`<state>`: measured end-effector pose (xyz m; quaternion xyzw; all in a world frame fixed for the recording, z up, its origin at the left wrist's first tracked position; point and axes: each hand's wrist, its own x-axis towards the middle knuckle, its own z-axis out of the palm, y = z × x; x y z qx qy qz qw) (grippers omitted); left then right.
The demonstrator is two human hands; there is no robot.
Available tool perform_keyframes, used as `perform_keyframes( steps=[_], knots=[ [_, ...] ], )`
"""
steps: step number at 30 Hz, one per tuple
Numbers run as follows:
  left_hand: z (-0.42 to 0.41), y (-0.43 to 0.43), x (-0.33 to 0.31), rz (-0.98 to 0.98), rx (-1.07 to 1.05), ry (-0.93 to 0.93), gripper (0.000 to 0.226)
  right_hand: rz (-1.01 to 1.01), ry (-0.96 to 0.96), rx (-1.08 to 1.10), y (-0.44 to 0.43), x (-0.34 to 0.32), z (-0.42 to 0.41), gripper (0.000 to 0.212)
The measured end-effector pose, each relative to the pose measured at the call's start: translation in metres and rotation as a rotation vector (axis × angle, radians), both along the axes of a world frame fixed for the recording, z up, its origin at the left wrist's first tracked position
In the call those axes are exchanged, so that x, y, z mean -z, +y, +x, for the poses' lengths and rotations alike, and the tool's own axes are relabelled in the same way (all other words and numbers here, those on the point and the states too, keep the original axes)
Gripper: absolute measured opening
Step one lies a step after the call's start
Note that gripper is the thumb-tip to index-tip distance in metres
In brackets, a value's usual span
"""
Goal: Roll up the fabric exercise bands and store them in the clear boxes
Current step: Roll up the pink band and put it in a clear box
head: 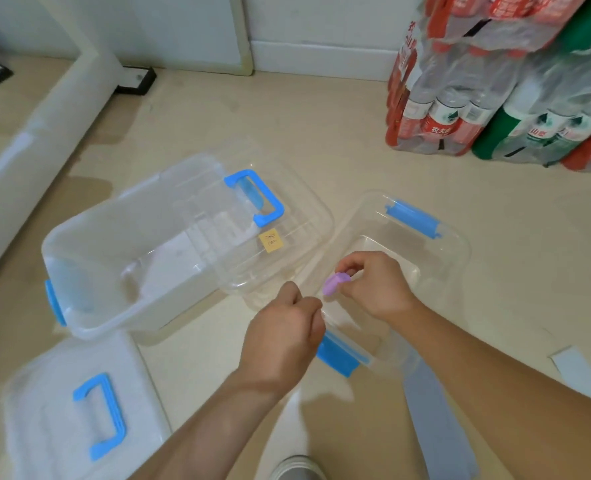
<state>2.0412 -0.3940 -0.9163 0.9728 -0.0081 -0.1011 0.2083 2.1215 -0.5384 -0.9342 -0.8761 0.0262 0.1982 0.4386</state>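
Right hand [373,285] pinches a small purple rolled band [335,283] between thumb and fingertips, fingers closed tight on it. The roll sits at the left edge of that pinch, held over the open small clear box [456,251], above its near-left part, not touching the box floor as far as can be told.

Left hand [283,337] is curled shut just below-left of the roll, close to the right hand but apart from it; cannot tell whether it has anything in it. It hovers over the near rim of the small box, with that box's blue latch [339,356] showing right of the knuckles.

Left of the pinch: a clear lid [287,209] with a blue handle and a yellow tag, leaning across the big clear box [90,271], which looks empty. Below-left, well away: another lid [45,410] with a blue handle, flat on the floor.

Below the right forearm: a grey flat band [432,410] stretched out on the floor. Far beyond the hands: wrapped packs of bottles [460,98].
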Motion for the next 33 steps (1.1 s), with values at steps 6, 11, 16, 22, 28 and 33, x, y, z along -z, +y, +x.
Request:
perform_keyframes(
  steps=[6,11,16,22,28,33],
  knots=[
    [-0.002,0.011,0.007,-0.223,-0.133,-0.003,0.023,-0.047,0.108,-0.082,0.019,0.029,0.004,0.015],
    [-0.01,0.015,0.015,-0.393,-0.228,0.021,0.035,-0.04,0.134,-0.077,0.02,0.034,0.004,0.014],
    [-0.009,0.015,0.014,-0.467,-0.284,0.039,0.035,-0.027,0.182,-0.088,0.019,0.036,-0.003,0.014],
    [-0.01,0.015,0.015,-0.649,-0.427,0.071,0.036,0.038,0.264,-0.073,0.02,0.039,-0.008,0.015],
    [-0.011,0.014,0.015,-0.724,-0.451,0.071,0.039,0.428,0.66,0.174,0.018,0.029,0.001,0.032],
    [-0.008,0.013,0.014,-0.787,-0.495,0.093,0.041,0.514,0.752,0.262,0.017,0.019,0.0,0.041]
  ],
)
